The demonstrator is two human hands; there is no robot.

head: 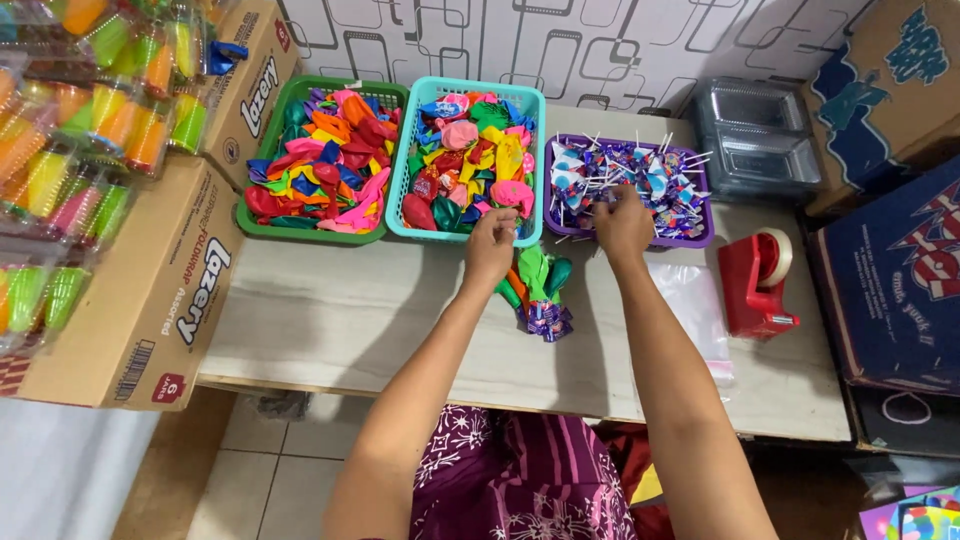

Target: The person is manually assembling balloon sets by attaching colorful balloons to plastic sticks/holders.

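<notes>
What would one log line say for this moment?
left hand: at teal basket rim | right hand: in purple lollipop tray | balloon bunch: on table

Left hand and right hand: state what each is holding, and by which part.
The left hand grips a bunch of balloons by their necks, bodies hanging below. The right hand reaches into the purple basket of lollipops; whether it grips one cannot be told.

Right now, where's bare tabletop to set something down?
Widest bare patch: pale tabletop in front of the green basket, left of the left hand. A narrower strip lies along the near edge. Crowded: by the right hand, purple tray, clear bag, red tape dispenser.
</notes>
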